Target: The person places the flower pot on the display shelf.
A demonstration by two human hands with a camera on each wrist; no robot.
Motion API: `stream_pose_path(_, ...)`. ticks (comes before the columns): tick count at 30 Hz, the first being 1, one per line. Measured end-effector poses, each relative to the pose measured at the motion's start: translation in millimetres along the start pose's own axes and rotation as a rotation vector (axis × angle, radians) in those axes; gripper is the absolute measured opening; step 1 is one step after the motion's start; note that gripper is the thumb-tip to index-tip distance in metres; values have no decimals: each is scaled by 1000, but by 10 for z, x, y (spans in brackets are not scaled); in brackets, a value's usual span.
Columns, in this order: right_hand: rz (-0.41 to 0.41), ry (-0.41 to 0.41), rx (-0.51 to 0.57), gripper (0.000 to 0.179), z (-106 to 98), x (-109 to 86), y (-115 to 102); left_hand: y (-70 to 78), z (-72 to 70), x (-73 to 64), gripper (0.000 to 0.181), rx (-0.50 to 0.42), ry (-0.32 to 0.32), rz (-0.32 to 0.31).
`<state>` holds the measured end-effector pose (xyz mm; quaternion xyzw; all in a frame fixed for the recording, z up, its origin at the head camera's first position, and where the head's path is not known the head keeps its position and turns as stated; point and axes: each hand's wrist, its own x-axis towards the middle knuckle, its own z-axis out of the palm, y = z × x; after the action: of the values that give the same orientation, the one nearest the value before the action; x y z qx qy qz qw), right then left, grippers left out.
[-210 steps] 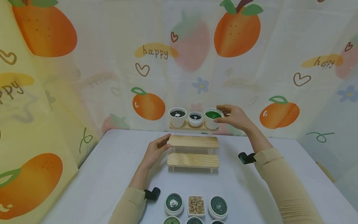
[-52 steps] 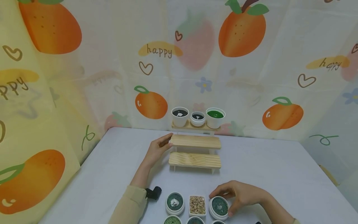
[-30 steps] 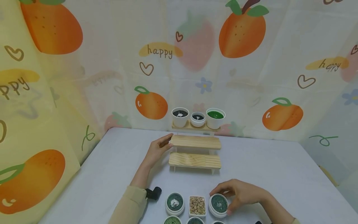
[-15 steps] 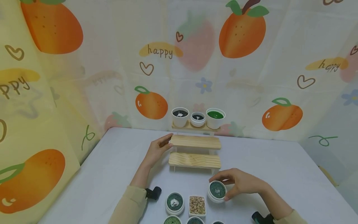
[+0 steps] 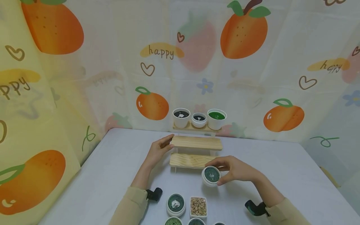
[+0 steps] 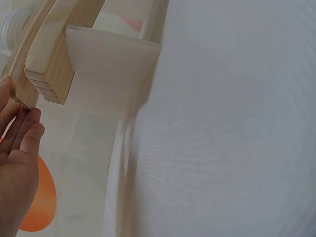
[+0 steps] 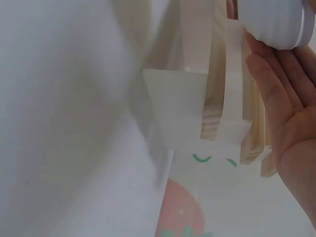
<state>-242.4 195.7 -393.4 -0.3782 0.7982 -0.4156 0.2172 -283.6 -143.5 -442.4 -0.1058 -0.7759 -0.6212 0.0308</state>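
My right hand (image 5: 237, 171) holds a small round white jar (image 5: 211, 175) of dark green contents between thumb and fingers, raised off the table before the right end of a three-step wooden display stand (image 5: 197, 143). In the right wrist view, the jar's white side (image 7: 274, 22) lies against the fingers. My left hand (image 5: 157, 153) grips the middle step's left end; the left wrist view shows thumb and fingertips at the board's end (image 6: 24, 94). On the top step are a white cup (image 5: 181, 122) with dark contents, a smaller jar (image 5: 199, 122), and a cup of bright green liquid (image 5: 216, 123).
Near the front edge of view stand a jar (image 5: 175, 204) with a white patch on green, a square dish (image 5: 198, 207) of chopped tan bits, and several partly cut-off pots such as a green-filled one (image 5: 173, 221). A fruit-printed curtain (image 5: 112, 62) hangs behind the white table (image 5: 92, 187).
My right hand went from the green-liquid cup on the top step to the front jar, then lifted that jar forward and slightly left to the lowest step. My left hand stayed at the stand.
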Motion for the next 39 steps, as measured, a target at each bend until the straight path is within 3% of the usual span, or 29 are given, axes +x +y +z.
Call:
stream_pose_path(18,-3,219,-15,58,-75,418,-125,-6,-12,7,51,-11,6,-1)
stream_pose_path(39,74,429,22,61,-103,949,-285,-35,-7,16,51,-11,1,-5)
